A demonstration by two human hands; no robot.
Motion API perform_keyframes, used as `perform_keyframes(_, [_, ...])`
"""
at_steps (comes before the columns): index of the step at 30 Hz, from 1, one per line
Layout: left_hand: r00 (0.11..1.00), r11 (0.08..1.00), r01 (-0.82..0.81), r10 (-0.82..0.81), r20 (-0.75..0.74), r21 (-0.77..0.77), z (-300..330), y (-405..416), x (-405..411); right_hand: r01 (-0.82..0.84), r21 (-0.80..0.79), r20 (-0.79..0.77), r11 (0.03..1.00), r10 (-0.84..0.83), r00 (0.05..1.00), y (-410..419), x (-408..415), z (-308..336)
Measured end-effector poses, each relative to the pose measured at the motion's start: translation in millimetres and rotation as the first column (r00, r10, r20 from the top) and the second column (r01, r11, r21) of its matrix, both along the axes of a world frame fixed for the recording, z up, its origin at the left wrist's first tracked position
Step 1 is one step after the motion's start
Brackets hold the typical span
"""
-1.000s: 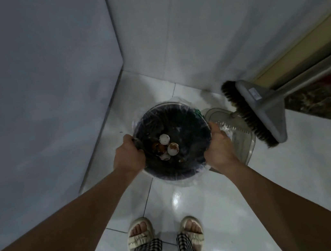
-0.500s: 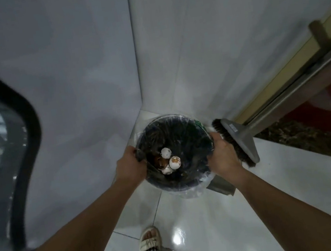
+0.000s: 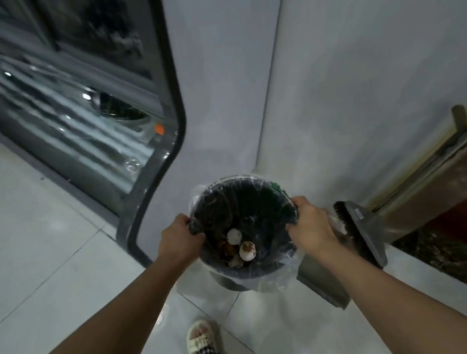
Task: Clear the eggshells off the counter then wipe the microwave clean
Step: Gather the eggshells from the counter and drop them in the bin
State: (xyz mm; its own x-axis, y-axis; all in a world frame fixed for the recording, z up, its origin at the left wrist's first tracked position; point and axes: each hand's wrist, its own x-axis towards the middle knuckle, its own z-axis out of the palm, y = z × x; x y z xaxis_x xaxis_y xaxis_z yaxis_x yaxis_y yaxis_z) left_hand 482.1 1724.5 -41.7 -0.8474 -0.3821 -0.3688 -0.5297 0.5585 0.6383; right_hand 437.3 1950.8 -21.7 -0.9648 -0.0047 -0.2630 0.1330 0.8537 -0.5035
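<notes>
I hold a round black trash bin (image 3: 263,199) lined with a clear plastic bag, lifted above the white tiled floor in a room corner. My left hand (image 3: 179,241) grips its left rim and my right hand (image 3: 310,226) grips its right rim. Eggshells (image 3: 244,246), white and brown, lie at the bottom of the bin. The microwave and the counter are out of view.
A glass-fronted grey fridge door (image 3: 91,128) fills the upper left. A grey broom head (image 3: 359,234) with dark bristles and a dustpan (image 3: 324,284) lean by the right wall. My sandalled foot (image 3: 200,338) stands on the floor below the bin.
The bin has risen with both hands still on its rim, and the view has swung left, bringing the fridge door into sight. One foot has left the view.
</notes>
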Motion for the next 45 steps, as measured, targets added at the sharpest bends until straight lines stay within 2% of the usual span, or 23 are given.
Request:
perform_keyframes(11, [0.951, 0.951, -0.306, 0.308, -0.037, 0.04, 63, -121, 126, -0.275, -0.045, -0.062, 0.96, 0.272, 0.96, -134, 65, 58])
perform_keyframes(19, [0.866, 0.871, -0.488, 0.491, -0.097, 0.052, 87, -266, 212, -0.447, -0.062, -0.073, 0.892, 0.443, 0.893, -301, 112, 82])
perform_keyframes(28, [0.753, 0.768, -0.639, 0.638, -0.162, 0.053, 116, -432, 282, -0.555, -0.084, -0.112, 0.828, 0.546, 0.831, -485, 161, 117])
perform_keyframes(36, [0.638, 0.659, -0.749, 0.745, -0.193, 0.066, 134, -553, 301, -0.667, -0.059, -0.137, 0.743, 0.656, 0.742, -628, 162, 134])
perform_keyframes(45, [0.546, 0.562, -0.826, 0.818, -0.183, 0.049, 130, -704, 249, -0.735, -0.089, -0.148, 0.672, 0.721, 0.677, -811, 86, 124])
